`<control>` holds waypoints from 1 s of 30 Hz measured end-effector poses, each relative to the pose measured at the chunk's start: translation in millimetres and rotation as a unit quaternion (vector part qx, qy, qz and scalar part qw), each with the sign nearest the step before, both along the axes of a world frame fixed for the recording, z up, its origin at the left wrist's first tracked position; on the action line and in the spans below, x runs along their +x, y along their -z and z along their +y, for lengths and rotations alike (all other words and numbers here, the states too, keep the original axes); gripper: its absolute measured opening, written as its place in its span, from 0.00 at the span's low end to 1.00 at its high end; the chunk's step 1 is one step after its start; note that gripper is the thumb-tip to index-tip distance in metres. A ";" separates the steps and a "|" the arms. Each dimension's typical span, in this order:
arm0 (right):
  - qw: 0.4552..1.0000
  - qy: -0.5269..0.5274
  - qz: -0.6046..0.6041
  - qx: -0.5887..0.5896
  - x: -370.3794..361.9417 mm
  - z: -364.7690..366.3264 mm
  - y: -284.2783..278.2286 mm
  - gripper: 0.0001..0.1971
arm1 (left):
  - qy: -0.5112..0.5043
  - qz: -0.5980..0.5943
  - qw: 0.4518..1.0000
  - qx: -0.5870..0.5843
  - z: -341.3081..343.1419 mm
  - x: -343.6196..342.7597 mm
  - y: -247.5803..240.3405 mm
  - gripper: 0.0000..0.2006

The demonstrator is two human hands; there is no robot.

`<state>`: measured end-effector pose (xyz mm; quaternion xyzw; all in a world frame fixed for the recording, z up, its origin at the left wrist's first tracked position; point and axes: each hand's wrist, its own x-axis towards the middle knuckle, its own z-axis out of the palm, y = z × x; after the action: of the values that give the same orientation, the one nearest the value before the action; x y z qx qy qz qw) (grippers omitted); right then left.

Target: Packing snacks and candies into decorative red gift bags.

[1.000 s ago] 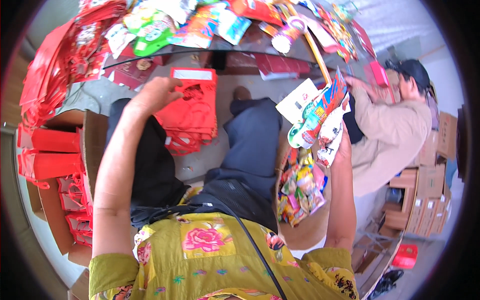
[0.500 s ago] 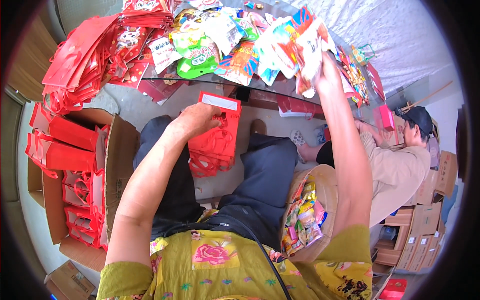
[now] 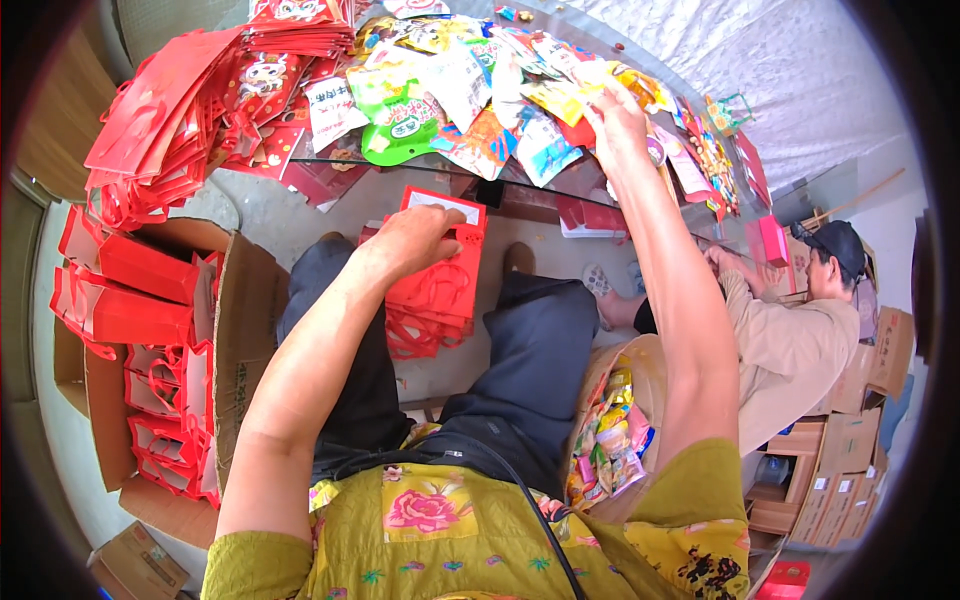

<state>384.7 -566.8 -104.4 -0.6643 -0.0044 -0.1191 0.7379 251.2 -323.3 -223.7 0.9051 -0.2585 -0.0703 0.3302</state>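
Observation:
My left hand [image 3: 418, 240] is closed over the upper edge of a red paper gift bag [image 3: 462, 265], which hangs upright between my knees. A white inner strip shows at its top, and red ribbon handles dangle lower down. Beyond it, my right hand [image 3: 615, 125] reaches onto the glass table, its fingers closed at the edge of a yellow snack packet [image 3: 562, 102]. A red packet lies under the thumb side. Around them spreads a heap of snack packets, among them a green packet [image 3: 392, 112], a blue-and-white packet [image 3: 545, 152] and an orange packet [image 3: 480, 148].
Flat red bags [image 3: 165, 105] are stacked at the table's left end. A cardboard box [image 3: 245, 310] of opened red bags stands at my left. Beside my right thigh sits a round container [image 3: 650, 375] with small snacks. A person [image 3: 800, 320] in a black cap sits at right.
The white and orange packets that were in my right hand are no longer in it. That hand has moved left and farther onto the heap. The red bag has shifted only slightly.

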 end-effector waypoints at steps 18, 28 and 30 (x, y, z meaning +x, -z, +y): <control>0.985 0.161 0.046 -0.042 -204.3 -143.8 92.2 0.14 | -0.003 -0.074 0.995 -0.065 -23.0 11.7 5.9 0.20; 0.882 0.407 0.236 -0.003 -413.1 -276.5 249.9 0.11 | 0.016 0.045 0.995 -0.092 -13.0 12.0 24.6 0.16; 0.855 0.424 0.299 0.005 -441.4 -277.7 278.1 0.11 | 0.021 0.066 0.996 -0.060 -11.8 13.2 22.8 0.16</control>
<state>-56.8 -844.5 -382.5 -0.6016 0.4997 -0.2161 0.5845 264.4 -335.1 -246.5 0.8715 -0.2588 -0.1210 0.3985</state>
